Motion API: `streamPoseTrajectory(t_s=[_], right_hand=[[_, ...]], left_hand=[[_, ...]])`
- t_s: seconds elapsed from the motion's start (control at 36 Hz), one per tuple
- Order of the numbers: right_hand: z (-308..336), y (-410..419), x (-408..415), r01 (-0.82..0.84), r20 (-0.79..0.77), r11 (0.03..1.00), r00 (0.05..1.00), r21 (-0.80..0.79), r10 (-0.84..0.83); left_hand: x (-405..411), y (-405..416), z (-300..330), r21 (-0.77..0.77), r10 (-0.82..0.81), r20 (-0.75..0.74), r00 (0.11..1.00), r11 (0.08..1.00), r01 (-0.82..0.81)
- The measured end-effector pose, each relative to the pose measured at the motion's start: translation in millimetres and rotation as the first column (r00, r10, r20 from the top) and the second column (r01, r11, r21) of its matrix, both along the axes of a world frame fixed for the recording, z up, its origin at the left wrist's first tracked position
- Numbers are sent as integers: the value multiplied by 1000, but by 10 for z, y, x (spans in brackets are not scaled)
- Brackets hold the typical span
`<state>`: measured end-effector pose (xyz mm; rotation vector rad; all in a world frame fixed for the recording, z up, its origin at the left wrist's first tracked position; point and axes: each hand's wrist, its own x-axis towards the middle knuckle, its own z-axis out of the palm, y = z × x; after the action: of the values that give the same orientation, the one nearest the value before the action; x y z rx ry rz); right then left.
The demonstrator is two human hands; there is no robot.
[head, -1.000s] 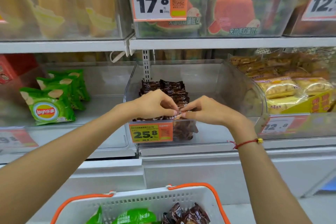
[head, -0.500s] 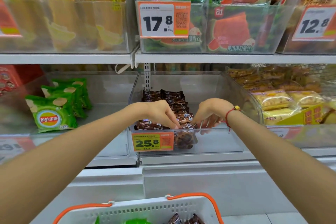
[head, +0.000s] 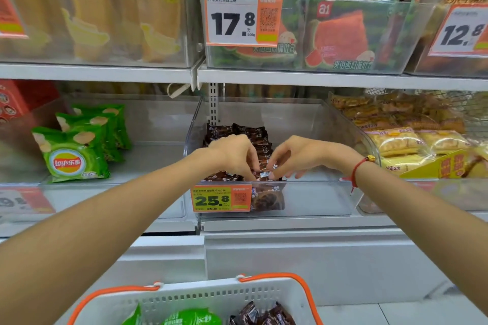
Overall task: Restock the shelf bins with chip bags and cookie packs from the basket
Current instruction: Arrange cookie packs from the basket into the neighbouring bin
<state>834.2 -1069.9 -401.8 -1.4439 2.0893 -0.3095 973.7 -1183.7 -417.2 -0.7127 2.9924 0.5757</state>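
- Left hand [head: 235, 155] and right hand [head: 298, 157] both pinch small brown cookie packs [head: 264, 173] at the near edge of the middle bin [head: 317, 200].
- The packs look light, crinkly and slippery; best held by the crimped ends.

An orange price tag reading 17.8 [head: 243, 18] hung on the front of the upper shelf's middle bin, with watermelon toast packs [head: 340, 39] behind it. Banana-printed yellow bags [head: 124, 21] filled the upper left bin. Toward the lower shelf's right edge lay yellow bread packs [head: 396, 141]. A red box [head: 15, 100] stood at its left edge.
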Motion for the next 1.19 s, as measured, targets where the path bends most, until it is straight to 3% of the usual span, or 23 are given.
streamPoseTrajectory(t_s=[0.11, 0.19, 0.42, 0.53, 0.72, 0.89, 1.0, 1.19], right_hand=[[-42, -2, 40, -191, -109, 981, 976, -28, 187], [-72, -7, 20, -237, -244, 971, 943, -12, 227], [-173, -82, -12, -55, -253, 998, 966, -35, 45], [-191, -125, 27, 73, -166, 996, 984, 43, -65], [-250, -220, 146, 54, -131, 998, 990, 29, -49], [-246, -219, 121, 184, -30, 980, 983, 74, -182], [-236, -209, 69, 278, -43, 955, 961, 105, -275], [-274, -238, 64, 226, 9, 970, 974, 90, -228]], left_hand=[[76, -89, 33, 184, -36, 63, 997, 983, 24], [104, -79, -6, 186, -41, 103, 994, 982, 21], [17, -71, -137, 129, -9, 60, 998, 992, 1], [24, -75, -148, 77, -34, 68, 997, 997, 29], [129, -116, -99, 68, -56, 101, 993, 996, 49], [148, -110, -71, -32, -55, 110, 992, 998, 58], [76, -101, -48, -41, -62, 244, 968, 996, 74], [64, -138, -22, -73, -29, 321, 947, 996, 56]])
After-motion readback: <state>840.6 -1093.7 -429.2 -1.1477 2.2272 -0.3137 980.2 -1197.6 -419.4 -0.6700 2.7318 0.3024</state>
